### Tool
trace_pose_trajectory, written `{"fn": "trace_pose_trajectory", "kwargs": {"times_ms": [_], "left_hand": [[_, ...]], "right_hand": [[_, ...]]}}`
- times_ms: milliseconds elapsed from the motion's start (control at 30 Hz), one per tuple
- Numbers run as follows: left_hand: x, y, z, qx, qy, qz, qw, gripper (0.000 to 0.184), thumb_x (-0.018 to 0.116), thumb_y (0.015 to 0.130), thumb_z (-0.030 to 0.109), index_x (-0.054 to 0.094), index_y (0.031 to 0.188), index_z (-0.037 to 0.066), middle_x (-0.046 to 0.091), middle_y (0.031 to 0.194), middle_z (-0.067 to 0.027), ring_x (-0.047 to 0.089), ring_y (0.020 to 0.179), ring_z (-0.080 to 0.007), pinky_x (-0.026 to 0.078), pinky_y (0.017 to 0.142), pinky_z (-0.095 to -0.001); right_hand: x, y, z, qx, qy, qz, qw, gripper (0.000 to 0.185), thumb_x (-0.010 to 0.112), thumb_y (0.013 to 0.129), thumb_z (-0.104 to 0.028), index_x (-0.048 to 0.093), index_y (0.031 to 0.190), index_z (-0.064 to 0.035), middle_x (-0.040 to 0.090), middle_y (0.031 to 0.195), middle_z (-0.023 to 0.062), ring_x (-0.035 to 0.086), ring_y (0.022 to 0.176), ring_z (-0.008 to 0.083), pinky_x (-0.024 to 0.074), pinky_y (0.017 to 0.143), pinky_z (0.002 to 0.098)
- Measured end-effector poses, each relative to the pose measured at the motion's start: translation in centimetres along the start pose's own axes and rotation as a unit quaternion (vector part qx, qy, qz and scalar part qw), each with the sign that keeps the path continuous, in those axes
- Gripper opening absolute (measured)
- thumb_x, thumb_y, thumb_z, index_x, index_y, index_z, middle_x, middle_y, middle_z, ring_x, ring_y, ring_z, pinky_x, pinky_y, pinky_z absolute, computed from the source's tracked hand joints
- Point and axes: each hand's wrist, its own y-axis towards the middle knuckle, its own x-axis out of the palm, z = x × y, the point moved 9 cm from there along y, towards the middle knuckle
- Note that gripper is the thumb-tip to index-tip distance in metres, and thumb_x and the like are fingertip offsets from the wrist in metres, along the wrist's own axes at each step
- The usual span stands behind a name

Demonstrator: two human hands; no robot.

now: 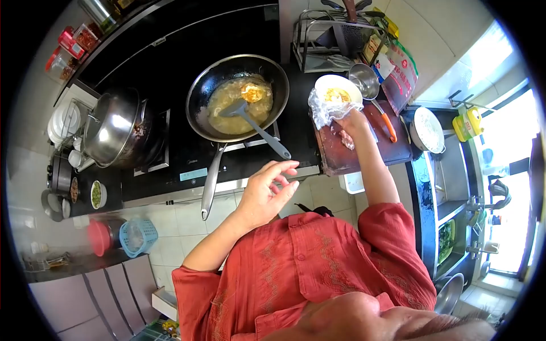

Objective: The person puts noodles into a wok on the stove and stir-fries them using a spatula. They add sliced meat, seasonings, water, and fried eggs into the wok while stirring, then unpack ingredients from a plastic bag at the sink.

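Observation:
My left hand (268, 191) hovers in front of the stove, fingers loosely curled and thumb apart, holding nothing. Just beyond its fingertips is the handle end of a grey spatula (259, 129), which rests in a wok (196, 108). Broth and a browned fried egg (254, 92) are in the wok. Over the cutting board (335, 156), my right hand (354, 123) grips a clear plastic bag (324, 111), its fingertips partly hidden. Against the bag stands a white bowl (348, 84) containing fried egg. A small piece of raw-looking meat (346, 140) lies below that hand.
A ladle with an orange handle (382, 118) lies on the board's right side. Behind it is a knife rack (307, 42). A lidded pot (114, 128) occupies the left burner. The wok's long handle (212, 182) juts over the counter edge. A white pot (426, 131) stands right.

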Motion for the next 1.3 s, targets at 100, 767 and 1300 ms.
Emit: {"fn": "trace_pose_trajectory", "kwargs": {"times_ms": [100, 767, 1300], "left_hand": [[0.0, 0.5, -0.3, -0.02, 0.017, -0.005, 1.0, 0.037, 0.064, 0.086, 0.005, 0.057, 0.122, 0.007, 0.061, 0.104, -0.0042, 0.056, 0.083, -0.0084, 0.046, 0.069, -0.0226], [4.3, 6.3, -1.1, -0.113, 0.014, 0.062, 0.992, 0.037, 0.059, 0.088, 0.001, 0.054, 0.125, 0.002, 0.063, 0.103, -0.0065, 0.061, 0.083, -0.0097, 0.049, 0.072, -0.0236], [-4.8, -2.9, -1.3, -0.095, -0.021, 0.122, 0.988, 0.036, 0.057, 0.089, 0.002, 0.053, 0.125, 0.001, 0.061, 0.103, -0.0079, 0.06, 0.085, -0.0112, 0.051, 0.076, -0.0256]], "right_hand": [[-0.8, 4.9, 0.5, 0.03, -0.03, 0.008, 0.999, 0.041, 0.035, 0.1, -0.012, 0.029, 0.139, -0.0001, 0.044, 0.135, 0.0246, 0.052, 0.117, 0.0411, 0.0506, 0.092, 0.057], [-1.6, 11.8, -0.8, 0.037, -0.249, -0.014, 0.968, 0.038, 0.045, 0.093, -0.006, 0.034, 0.129, 0.0017, 0.059, 0.109, 0.0223, 0.067, 0.087, 0.0327, 0.0591, 0.07, 0.0456], [10.2, 11.5, -16.7, -0.434, -0.447, 0.076, 0.778, 0.031, 0.057, 0.089, -0.022, 0.059, 0.104, 0.0051, 0.066, 0.089, 0.0243, 0.067, 0.082, 0.0338, 0.0536, 0.074, 0.0418]]}}
